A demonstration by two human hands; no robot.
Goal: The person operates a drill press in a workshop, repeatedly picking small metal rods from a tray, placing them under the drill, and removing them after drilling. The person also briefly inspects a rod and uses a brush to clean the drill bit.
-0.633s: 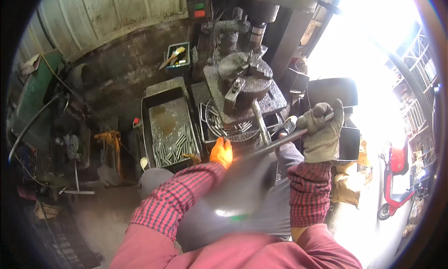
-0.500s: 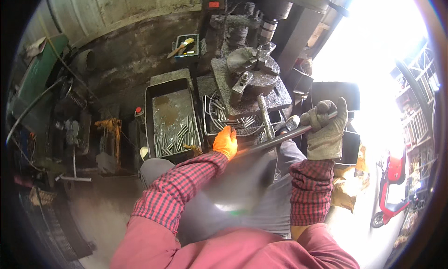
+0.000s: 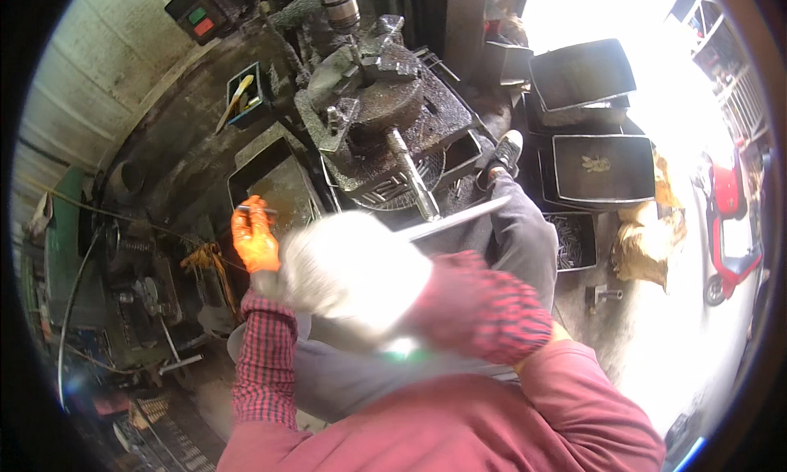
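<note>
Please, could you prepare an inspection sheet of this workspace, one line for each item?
Surface: machine table dark, speckled with debris.
Job's things: metal bar beside right hand; short rods under machine table.
Clutter: stacked trays and sack at right; brush at blue box.
Grippers: left hand orange-gloved, beside tray; right hand pale-gloved, blurred; both grips unclear.
Cables: hose or cable at far left.
Surroundings: red scooter at right; switch box upper left.

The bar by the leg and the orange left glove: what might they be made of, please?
The bar is probably smooth metal, judging by its grey sheen. The orange glove may be rubber or coated fabric, from its colour; finish unclear.
</note>
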